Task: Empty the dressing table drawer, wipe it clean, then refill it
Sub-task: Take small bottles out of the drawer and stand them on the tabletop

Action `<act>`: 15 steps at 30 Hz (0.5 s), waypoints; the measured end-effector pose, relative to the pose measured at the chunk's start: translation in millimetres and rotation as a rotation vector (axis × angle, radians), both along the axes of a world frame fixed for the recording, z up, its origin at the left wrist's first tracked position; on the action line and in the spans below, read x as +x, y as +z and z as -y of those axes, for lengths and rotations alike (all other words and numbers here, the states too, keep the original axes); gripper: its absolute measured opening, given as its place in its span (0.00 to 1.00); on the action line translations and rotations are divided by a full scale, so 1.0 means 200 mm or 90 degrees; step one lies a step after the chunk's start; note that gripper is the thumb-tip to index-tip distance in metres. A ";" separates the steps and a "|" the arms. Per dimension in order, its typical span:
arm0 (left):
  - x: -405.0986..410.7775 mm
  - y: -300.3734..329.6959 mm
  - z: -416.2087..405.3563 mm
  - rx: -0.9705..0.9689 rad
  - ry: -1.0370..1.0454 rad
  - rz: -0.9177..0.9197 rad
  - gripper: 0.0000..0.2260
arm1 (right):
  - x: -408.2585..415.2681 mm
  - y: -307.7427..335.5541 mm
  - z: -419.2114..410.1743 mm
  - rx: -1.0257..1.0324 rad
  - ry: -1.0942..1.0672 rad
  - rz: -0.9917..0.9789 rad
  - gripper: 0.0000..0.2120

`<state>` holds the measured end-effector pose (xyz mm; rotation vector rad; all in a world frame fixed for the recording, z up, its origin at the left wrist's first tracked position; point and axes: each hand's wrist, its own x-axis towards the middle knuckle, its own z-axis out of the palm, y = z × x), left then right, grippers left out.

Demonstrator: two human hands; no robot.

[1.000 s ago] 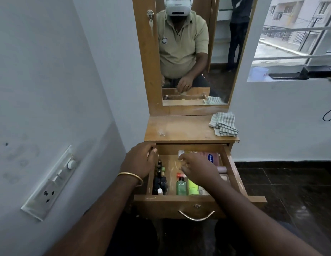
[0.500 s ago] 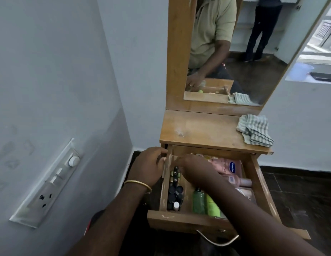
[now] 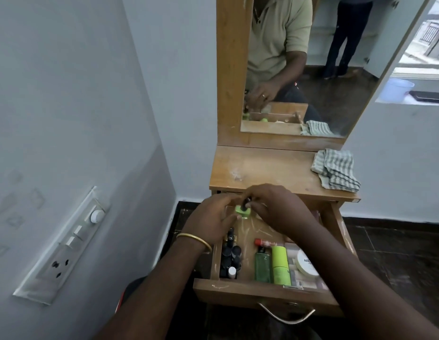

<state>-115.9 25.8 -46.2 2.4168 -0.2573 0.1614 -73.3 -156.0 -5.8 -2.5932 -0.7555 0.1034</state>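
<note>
Pale blue-grey walls meet in a corner where a wooden dressing table (image 3: 274,168) stands with its drawer (image 3: 262,294) pulled fully out toward the camera. Above the back of the drawer, both hands meet on a small green bottle (image 3: 243,210) with a dark cap: the left hand (image 3: 213,220) curls its fingers round the bottle's near side, and the right hand (image 3: 279,208) pinches at the cap from the other side, so the bottle hangs clear of the drawer floor. A gold bangle (image 3: 194,239) sits on the left wrist. Inside the drawer, a narrow left compartment holds a row of small dark bottles (image 3: 230,256), one with a white cap nearest the front. In the wider compartment lie a dark green bottle with a red cap (image 3: 262,262), a lime-green tube (image 3: 281,265) just beside it, and a round white jar (image 3: 306,263) resting on flat packets to the right. A metal handle (image 3: 287,315) hangs from the drawer front. On the table's right end lies a folded striped cloth (image 3: 336,170). A mirror (image 3: 311,65) rises behind, and a switch panel (image 3: 64,244) is fixed to the left wall.
</note>
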 end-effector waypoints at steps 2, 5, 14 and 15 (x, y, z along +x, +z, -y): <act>0.00 0.04 0.01 -0.026 -0.014 0.032 0.18 | -0.01 0.07 0.00 0.070 0.017 0.004 0.07; 0.01 0.07 -0.01 -0.055 -0.013 0.060 0.13 | -0.02 0.13 0.00 0.150 0.035 0.019 0.07; 0.01 0.05 -0.13 -0.133 0.068 0.036 0.11 | -0.04 -0.10 -0.02 0.115 -0.030 -0.051 0.13; 0.01 0.04 -0.14 -0.134 0.074 0.028 0.12 | -0.04 -0.15 -0.03 0.057 -0.017 -0.048 0.13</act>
